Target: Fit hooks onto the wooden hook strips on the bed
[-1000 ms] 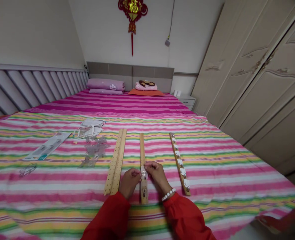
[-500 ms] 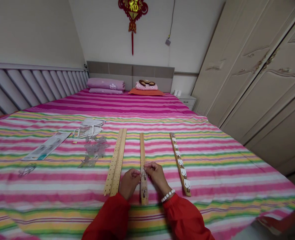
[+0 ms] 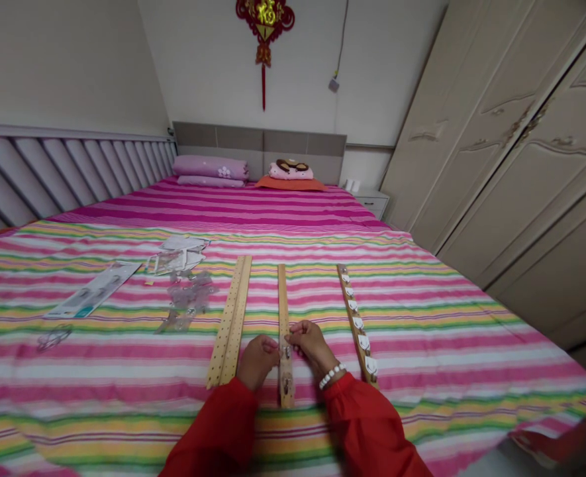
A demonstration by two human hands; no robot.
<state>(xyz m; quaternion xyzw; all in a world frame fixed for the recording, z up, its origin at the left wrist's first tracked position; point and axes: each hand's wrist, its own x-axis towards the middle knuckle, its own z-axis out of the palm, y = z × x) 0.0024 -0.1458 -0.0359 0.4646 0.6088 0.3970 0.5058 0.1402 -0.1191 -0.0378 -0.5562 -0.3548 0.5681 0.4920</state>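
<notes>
A narrow wooden strip [image 3: 283, 298] lies lengthwise in front of me on the striped sheet. On its near end sit two clear adhesive hooks with metal prongs; the farther adhesive hook [image 3: 286, 353] is between my hands. My left hand [image 3: 259, 361] is closed, thumb and forefinger pinched at that hook's left edge. From the right, my right hand [image 3: 313, 346], with a white bead bracelet [image 3: 332, 375] at the wrist, pinches at its upper right edge. The fingers partly cover the hook's sides, and the exact contact is too small to make out.
Left of the strip lie two perforated wooden strips [image 3: 232, 318]. To the right is a strip with several white-backed hooks [image 3: 357, 322]. Clear packets of hooks [image 3: 189, 298], torn white backings [image 3: 178, 255], a hook card [image 3: 94, 290] and a wire bundle [image 3: 54, 337] lie further left.
My right hand's fingertips have shifted slightly right and toward me along the hook's edge. My left hand has barely moved, and the strip stays in place.
</notes>
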